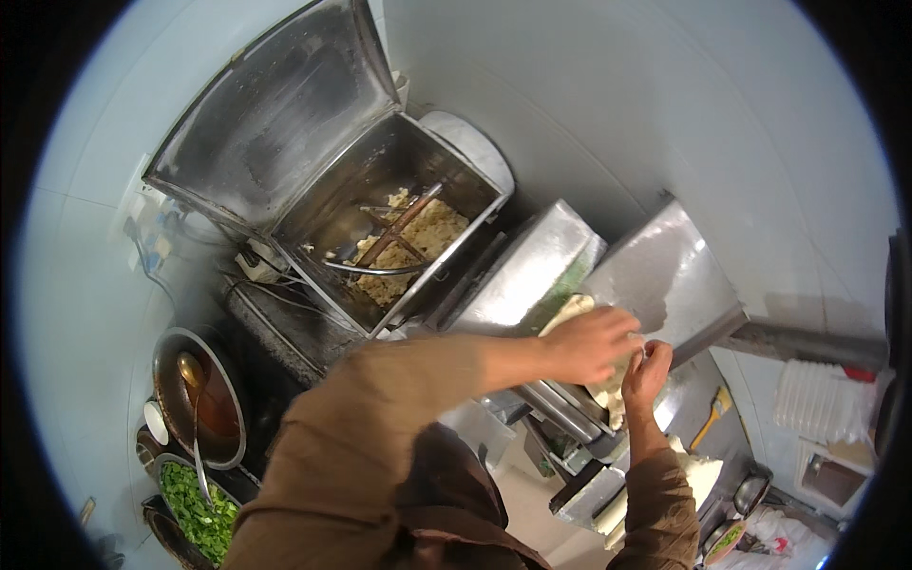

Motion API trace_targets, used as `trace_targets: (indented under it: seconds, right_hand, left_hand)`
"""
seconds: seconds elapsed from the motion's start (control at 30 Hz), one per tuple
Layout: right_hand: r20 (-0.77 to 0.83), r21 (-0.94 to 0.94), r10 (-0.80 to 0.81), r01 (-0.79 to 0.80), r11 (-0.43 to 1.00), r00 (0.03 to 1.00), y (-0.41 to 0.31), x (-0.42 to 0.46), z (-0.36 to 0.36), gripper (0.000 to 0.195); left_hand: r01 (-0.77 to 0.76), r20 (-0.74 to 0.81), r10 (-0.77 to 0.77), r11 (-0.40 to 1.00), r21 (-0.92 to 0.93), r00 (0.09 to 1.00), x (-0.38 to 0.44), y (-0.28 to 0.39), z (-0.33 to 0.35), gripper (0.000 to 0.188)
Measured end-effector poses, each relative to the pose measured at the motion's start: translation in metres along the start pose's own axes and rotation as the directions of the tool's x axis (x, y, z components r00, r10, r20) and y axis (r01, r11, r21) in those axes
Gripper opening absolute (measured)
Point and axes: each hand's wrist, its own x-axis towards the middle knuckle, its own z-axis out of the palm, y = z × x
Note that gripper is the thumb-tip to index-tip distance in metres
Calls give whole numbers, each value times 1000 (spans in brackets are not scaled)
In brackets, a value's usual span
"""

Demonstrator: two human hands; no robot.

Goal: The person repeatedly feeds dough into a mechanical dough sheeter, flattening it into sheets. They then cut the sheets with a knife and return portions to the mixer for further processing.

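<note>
My left hand (593, 346) reaches across a stainless-steel machine with rollers, which looks like a dough sheeter (563, 413). Its curled fingertips meet those of my right hand (647, 372), whose thumb and fingers are bent together. Pale dough (607, 400) lies under and beside both hands, and another part of it shows past my left hand. Whether the fingers grip dough is hidden. Beyond the hands slopes a wide metal tray (652, 274), damp in one patch. More pale dough (698, 474) sits on the steel counter beside my right forearm.
A dough mixer (342, 313) stands with its lid (274, 107) raised, crumbly dough (434, 231) around its stirring bar. At left are a pot of reddish liquid (217, 413) with a ladle and chopped greens (192, 509). A yellow-handled brush (705, 427) and stacked plastic containers (819, 402) are at right.
</note>
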Motion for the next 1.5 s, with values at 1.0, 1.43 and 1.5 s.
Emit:
trace_targets:
  seconds: [1.0,1.43,1.5]
  right_hand:
    - [343,-306,-15,127,943,939,53,-49,31,67]
    - [353,-277,87,15,961,932,10,-17,36,70]
    - [350,-280,87,15,960,933,13,-17,34,66]
  left_hand:
    - [947,-52,-974,202,251,221,-234,-357,26,100]
    - [925,-302,-953,-141,354,-30,-220,-396,63,87]
    - [928,-396,-918,-120,354,32,-225,-401,69,85]
